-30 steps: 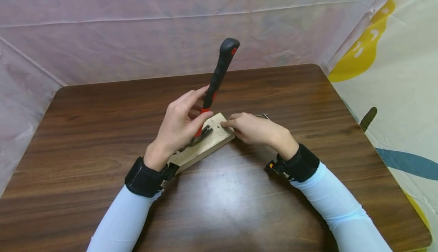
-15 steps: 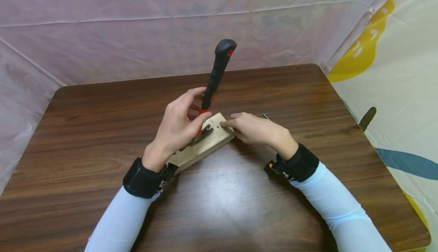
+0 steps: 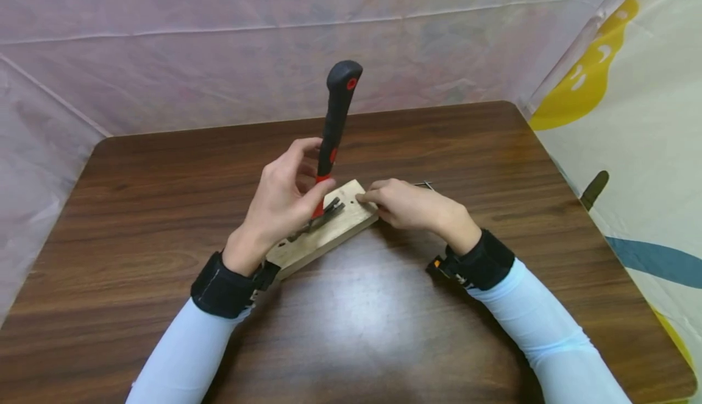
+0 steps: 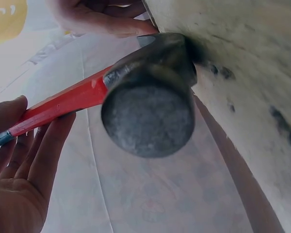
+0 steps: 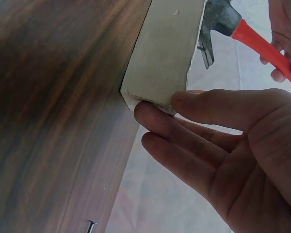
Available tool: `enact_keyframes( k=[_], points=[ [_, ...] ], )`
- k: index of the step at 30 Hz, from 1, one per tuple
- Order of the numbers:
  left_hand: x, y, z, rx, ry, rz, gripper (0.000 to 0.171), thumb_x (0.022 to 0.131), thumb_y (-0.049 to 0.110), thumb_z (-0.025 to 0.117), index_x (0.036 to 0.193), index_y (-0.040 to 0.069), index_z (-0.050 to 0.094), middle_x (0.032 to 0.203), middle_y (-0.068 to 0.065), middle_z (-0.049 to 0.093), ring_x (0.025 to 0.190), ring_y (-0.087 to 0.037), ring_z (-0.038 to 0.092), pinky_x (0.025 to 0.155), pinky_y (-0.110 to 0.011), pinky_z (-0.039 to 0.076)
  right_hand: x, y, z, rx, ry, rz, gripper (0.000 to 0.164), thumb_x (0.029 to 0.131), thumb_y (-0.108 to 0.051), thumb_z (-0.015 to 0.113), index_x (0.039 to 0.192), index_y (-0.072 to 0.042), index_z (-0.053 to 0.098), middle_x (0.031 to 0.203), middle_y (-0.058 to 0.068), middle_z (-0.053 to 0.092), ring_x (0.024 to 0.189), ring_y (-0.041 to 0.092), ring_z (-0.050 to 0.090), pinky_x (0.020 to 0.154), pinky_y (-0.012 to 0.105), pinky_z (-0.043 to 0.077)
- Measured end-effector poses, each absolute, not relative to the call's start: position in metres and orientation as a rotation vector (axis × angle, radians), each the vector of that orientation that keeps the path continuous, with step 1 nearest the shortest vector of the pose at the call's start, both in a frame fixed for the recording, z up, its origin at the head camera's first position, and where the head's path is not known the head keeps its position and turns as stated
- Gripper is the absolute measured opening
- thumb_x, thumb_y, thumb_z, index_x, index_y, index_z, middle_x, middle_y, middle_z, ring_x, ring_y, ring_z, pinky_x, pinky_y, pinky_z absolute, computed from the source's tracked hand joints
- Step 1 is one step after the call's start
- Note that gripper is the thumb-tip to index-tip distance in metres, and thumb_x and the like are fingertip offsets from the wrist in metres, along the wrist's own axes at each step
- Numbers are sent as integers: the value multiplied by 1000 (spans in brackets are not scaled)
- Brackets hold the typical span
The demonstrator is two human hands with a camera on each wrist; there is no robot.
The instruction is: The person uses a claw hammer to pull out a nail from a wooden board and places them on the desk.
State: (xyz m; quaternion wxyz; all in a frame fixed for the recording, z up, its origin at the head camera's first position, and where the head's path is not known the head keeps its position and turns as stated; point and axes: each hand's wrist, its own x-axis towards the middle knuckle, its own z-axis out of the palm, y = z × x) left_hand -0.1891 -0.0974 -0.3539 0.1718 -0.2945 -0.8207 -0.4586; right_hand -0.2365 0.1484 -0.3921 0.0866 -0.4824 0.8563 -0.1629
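Note:
A claw hammer [image 3: 338,111] with a black and red handle stands on its head on a pale wooden board [image 3: 351,215], handle upward and leaning slightly right. My left hand [image 3: 282,191] holds the lower handle between thumb and fingers. In the left wrist view the round steel hammer head [image 4: 150,116] is close to the camera, its claw side against the board near several dark holes. A tiny nail-like piece [image 5: 201,48] shows beside the claw in the right wrist view. My right hand [image 5: 223,145] grips the board's right end, thumb on the top edge, fingers against the end face.
Nails [image 3: 425,184] lie on the brown wood-grain table [image 3: 137,239] just beyond my right hand; one nail [image 5: 90,225] shows in the right wrist view. Pale cloth hangs behind the table, patterned cloth on the right.
The hammer handle has tipped to the left, and my left hand has shifted a little left with it. My right hand stays at the board's end.

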Motion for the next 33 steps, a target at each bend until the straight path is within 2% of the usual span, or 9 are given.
enact_keyframes(
  k=[13,33],
  points=[
    [-184,-104,-354,-828,-2326,-1327,57,87,-9,77,136,-2,48,109,-14,70,89,-19,71,62,-28,59,-237,149,-394,-1451,2551,-487,39,92,10,63,130,5,66,107,16,67,88,22,64,74,35,56],
    [-179,-113,-353,-851,-2324,-1376,58,88,-10,76,135,2,44,103,-12,69,91,-18,69,62,-29,59,-238,149,-396,-1480,2566,-492,37,91,10,64,127,5,67,103,15,67,87,23,65,75,37,57]
  ],
)
